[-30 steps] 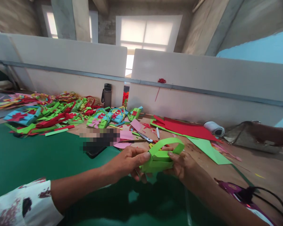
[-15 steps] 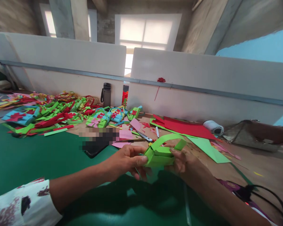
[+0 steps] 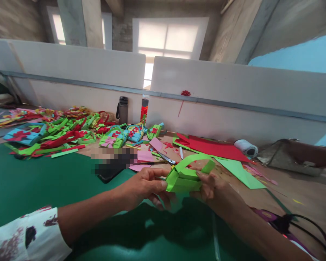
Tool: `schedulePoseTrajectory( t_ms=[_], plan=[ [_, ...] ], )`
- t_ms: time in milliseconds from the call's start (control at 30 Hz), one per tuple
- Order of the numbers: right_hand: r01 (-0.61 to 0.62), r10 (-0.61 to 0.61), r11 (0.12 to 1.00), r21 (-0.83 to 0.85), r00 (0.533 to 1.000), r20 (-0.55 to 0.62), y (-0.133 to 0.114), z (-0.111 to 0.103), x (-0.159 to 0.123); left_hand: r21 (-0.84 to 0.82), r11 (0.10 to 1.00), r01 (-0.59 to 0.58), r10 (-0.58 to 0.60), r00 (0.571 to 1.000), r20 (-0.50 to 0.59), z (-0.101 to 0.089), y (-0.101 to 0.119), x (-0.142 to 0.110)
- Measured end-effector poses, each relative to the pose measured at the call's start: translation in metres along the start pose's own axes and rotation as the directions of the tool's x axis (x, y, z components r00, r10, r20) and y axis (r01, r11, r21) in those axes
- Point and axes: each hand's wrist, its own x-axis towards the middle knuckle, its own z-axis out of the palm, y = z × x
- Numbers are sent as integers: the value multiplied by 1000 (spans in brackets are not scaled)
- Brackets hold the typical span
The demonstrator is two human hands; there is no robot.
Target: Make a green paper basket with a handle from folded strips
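Observation:
A small light-green paper bag (image 3: 183,184) with a curved strip handle is held up over the green table mat. My left hand (image 3: 149,185) pinches its left end, the thumb on the near edge and the other fingers loosely spread below. On the right end, my right hand (image 3: 209,185) grips the bag between thumb and fingers, close to where the handle's right end stands up. Just behind the bag lie scissors (image 3: 167,158) and pink paper pieces (image 3: 144,156). Parts of the fingers behind the bag are hidden.
Finished paper bags (image 3: 134,133) with flowers and a heap of coloured strips (image 3: 62,130) lie left. A phone (image 3: 111,170), a dark bottle (image 3: 122,110), red sheets (image 3: 212,146), a thread roll (image 3: 246,147), a handbag (image 3: 293,156) and a purple corded device (image 3: 268,215) surround the mat.
Both hands keep hold of the green paper bag in nearly the same place. The left fingers under it have shifted slightly.

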Motion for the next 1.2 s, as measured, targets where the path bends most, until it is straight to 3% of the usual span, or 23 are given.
schedulePoseTrajectory(
  t_ms=[267, 400, 533, 667, 867, 933, 1033, 1200],
  plan=[
    [-102, 111, 982, 159, 993, -47, 1, -7, 2, 31, 996, 84, -81, 993, -88, 7, 8, -1],
    [-83, 100, 984, 160, 990, -100, -1, -4, 2, 231, 973, -4, 61, 969, -240, 8, 6, -2],
    [-104, 130, 984, 147, 975, -181, -3, 3, 1, 410, 896, -169, 263, 947, -183, 4, 2, 1],
    [-135, 160, 978, 158, 974, -160, -4, 7, -2, 372, 901, -225, 274, 958, -84, 0, -2, 6],
    [-168, 196, 966, 194, 972, -133, -3, 9, -6, 505, 847, -165, 298, 934, -195, -1, -3, 7],
    [-181, 209, 965, 189, 968, -137, -2, 11, -6, 476, 854, -212, 331, 926, -180, 0, -4, 8],
    [-205, 232, 962, 182, 963, -139, -1, 13, -7, 292, 910, -295, 344, 929, -137, 3, -5, 12],
    [-240, 258, 955, 174, 962, -88, 1, 16, -10, 104, 967, -231, 242, 963, -117, 10, -5, 15]
  ],
)
